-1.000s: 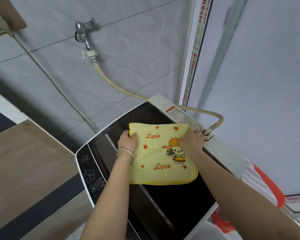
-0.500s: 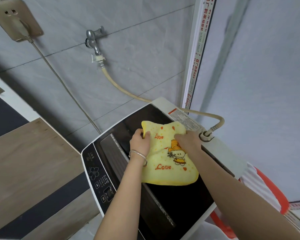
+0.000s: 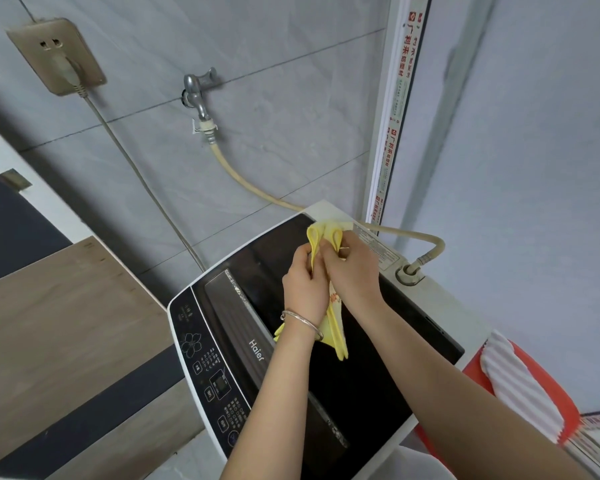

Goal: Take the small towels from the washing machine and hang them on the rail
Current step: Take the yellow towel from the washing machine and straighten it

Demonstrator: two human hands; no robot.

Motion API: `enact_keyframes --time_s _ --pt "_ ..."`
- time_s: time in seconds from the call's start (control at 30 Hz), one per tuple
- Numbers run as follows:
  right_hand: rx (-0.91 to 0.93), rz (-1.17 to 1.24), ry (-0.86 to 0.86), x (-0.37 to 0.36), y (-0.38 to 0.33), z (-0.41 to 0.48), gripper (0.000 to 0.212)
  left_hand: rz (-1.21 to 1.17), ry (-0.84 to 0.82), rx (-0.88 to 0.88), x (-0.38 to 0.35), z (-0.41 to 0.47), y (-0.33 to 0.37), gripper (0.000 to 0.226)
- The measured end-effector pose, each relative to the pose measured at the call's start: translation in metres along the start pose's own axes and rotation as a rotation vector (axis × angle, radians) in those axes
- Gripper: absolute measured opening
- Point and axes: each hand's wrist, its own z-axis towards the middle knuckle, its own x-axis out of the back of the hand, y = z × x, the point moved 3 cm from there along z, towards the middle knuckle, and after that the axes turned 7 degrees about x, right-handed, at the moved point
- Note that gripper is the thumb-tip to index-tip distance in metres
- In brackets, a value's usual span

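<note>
A small yellow towel point(image 3: 333, 322) with orange print hangs folded between my hands, above the open top of the washing machine point(image 3: 219, 368). My left hand point(image 3: 303, 285), with a silver bangle at the wrist, and my right hand point(image 3: 352, 270) are pressed close together, both pinching the towel's upper edge. The top folds of the towel stick up above my fingers. The lower end dangles over the dark drum opening. No rail is in view.
A tap point(image 3: 198, 95) on the grey tiled wall feeds a beige hose point(image 3: 416, 237) to the machine's back. A wall socket point(image 3: 54, 57) with a plugged cable is upper left. A wooden surface point(image 3: 59, 323) lies left; a red and white item point(image 3: 520, 386) stands right.
The towel was spread flat between my hands; my hands have come together and it is now folded narrow and hanging edge-on. The view has tilted slightly upward.
</note>
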Motion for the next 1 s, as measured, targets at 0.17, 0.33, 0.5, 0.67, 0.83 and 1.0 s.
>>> enact_keyframes --time_s 0.17,0.33,0.5,0.67,0.83,1.0 --pt "0.135 -0.146 -0.023 0.008 -0.017 0.001 0.016 -0.076 0.016 -0.024 0.006 -0.005 0.005 0.012" --pt "0.184 -0.107 -0.084 0.011 -0.03 -0.005 0.023 -0.104 0.061 -0.059 0.011 -0.009 0.015 0.016" --pt "0.083 0.168 -0.168 0.01 -0.031 -0.007 0.028 -0.315 0.034 -0.023 0.016 -0.013 0.019 0.02" --pt "0.09 0.284 -0.235 0.013 -0.025 -0.003 0.017 -0.444 0.024 -0.041 0.02 -0.013 0.021 0.012" --pt "-0.015 0.231 -0.134 0.017 -0.015 -0.003 0.06 -0.479 0.067 0.017 0.03 -0.01 0.025 0.019" --pt "-0.15 0.355 -0.334 0.02 -0.01 0.0 0.048 -0.614 0.003 0.086 0.038 -0.01 0.032 0.019"
